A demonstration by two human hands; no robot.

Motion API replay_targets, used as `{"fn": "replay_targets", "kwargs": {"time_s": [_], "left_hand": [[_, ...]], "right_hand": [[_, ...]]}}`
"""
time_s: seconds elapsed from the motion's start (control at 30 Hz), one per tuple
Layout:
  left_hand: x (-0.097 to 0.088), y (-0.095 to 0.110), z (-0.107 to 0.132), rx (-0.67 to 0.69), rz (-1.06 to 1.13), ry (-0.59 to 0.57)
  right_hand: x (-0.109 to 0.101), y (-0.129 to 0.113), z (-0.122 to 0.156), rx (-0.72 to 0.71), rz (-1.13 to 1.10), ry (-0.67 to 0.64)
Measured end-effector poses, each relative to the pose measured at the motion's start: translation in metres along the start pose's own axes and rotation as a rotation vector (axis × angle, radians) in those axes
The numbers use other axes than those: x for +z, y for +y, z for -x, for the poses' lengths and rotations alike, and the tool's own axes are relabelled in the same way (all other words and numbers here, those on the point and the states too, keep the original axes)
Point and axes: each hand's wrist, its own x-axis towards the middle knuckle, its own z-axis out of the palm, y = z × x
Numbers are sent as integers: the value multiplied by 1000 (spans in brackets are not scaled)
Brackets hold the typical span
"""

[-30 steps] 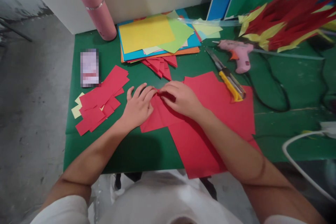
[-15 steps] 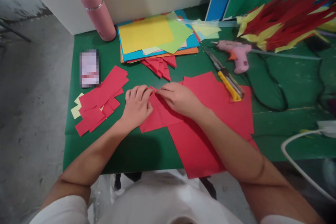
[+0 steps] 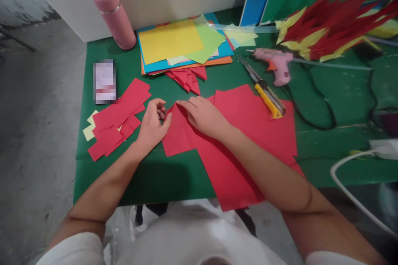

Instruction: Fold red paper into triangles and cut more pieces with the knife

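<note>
A small piece of red paper (image 3: 178, 138) lies between my hands, its top drawn up to a folded point. My left hand (image 3: 153, 124) is at its left edge, fingers curled and thumb along the paper's upper left side. With fingertips closed at the top point, my right hand (image 3: 207, 118) grips the same paper. Beneath my right forearm are larger red sheets (image 3: 242, 116), overlapping the small piece's right side. Left of my left hand, cut red strips (image 3: 121, 105) lie in a loose pile with some pale yellow bits (image 3: 88, 133).
A yellow utility knife (image 3: 269, 101) rests partly on the red sheets, blade bare. Behind it is a pink glue gun (image 3: 275, 60). Coloured sheets (image 3: 171, 41), folded red triangles (image 3: 188, 78), a pink bottle (image 3: 115, 18) and a blurred-out rectangular object (image 3: 105, 81) stand or lie around. A white cable (image 3: 345, 190) runs right.
My left hand has drawn back slightly left and turned, its fingers curling off the paper's top toward its left edge. My right fingertips have shifted slightly left at the point.
</note>
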Motion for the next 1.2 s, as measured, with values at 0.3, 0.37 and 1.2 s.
{"fn": "replay_targets", "kwargs": {"time_s": [0.3, 0.37, 1.2], "left_hand": [[-8, -6, -8, -158, 155, 61], [-8, -5, -8, -169, 170, 61], [-29, -13, -16, 439, -211, -233]], "right_hand": [[-3, -1, 4, -14, 41, -74], [-5, -1, 5, -11, 42, -84], [-6, -2, 5, 6, 22, -89]]}}
